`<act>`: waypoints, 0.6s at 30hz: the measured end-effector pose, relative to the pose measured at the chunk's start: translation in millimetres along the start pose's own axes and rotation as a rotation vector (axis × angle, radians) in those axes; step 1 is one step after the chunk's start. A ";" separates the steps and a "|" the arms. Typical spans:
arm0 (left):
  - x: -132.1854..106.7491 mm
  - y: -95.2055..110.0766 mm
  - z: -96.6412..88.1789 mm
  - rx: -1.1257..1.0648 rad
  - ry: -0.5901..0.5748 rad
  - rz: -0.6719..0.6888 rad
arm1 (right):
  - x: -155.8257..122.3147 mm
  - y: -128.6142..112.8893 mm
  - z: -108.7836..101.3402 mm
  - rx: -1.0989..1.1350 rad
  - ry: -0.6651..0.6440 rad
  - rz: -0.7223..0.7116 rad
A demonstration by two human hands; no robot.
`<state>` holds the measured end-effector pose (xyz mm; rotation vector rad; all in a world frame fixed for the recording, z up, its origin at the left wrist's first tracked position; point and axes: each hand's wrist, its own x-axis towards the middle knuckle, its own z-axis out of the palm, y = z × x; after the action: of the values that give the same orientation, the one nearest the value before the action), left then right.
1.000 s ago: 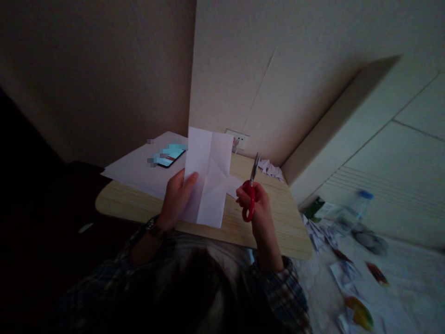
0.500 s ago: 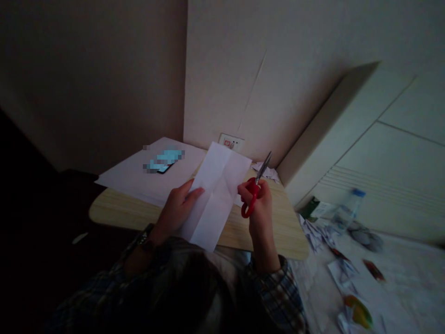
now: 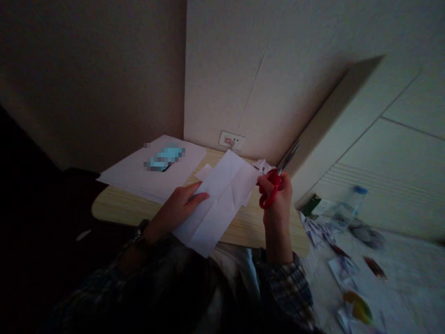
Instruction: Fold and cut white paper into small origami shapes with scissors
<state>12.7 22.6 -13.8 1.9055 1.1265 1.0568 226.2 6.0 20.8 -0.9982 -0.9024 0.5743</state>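
Observation:
My left hand (image 3: 175, 211) grips a creased white sheet of paper (image 3: 220, 199) by its left edge, thumb on top, holding it tilted over the wooden table (image 3: 114, 206). My right hand (image 3: 278, 197) is closed around the red handles of a pair of scissors (image 3: 274, 178). The blades point up and to the right, just past the sheet's right edge and apart from it. A small white offcut (image 3: 203, 172) lies on the table behind the sheet.
A stack of white sheets (image 3: 139, 174) with a phone (image 3: 163, 160) on it lies at the table's far left. Paper scraps (image 3: 262, 164) sit by the wall socket (image 3: 231, 139). To the right, a plastic bottle (image 3: 346, 208), more scraps (image 3: 318, 232) and wrappers (image 3: 358, 308) lie on a white surface.
The sheet has tilted clockwise and come lower. My right hand has moved the scissors right and away from the paper, blades now leaning further right.

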 end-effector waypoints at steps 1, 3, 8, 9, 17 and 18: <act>0.0 0.0 -0.9 0.021 -0.019 0.002 | 1.0 0.0 0.1 0.011 0.003 0.005; -0.2 -0.1 -2.5 0.031 -0.049 0.006 | 1.7 0.1 0.8 0.033 0.002 0.012; -1.0 2.0 -2.7 -0.035 0.079 -0.038 | -9.1 0.6 4.1 0.063 -0.133 0.047; -1.1 2.9 -2.4 -0.051 0.143 -0.040 | -14.5 1.5 5.5 0.057 -0.181 0.068; 2.0 -4.1 -2.4 -0.194 0.598 -0.026 | -62.1 17.9 10.5 0.054 -0.479 0.342; 3.2 -7.0 -2.4 -0.232 0.653 -0.035 | -64.8 18.4 8.3 0.056 -0.497 0.349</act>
<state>9.0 28.6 -17.6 1.3802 1.2967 1.7762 185.0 -31.6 -17.9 -0.9852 -1.1455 1.1725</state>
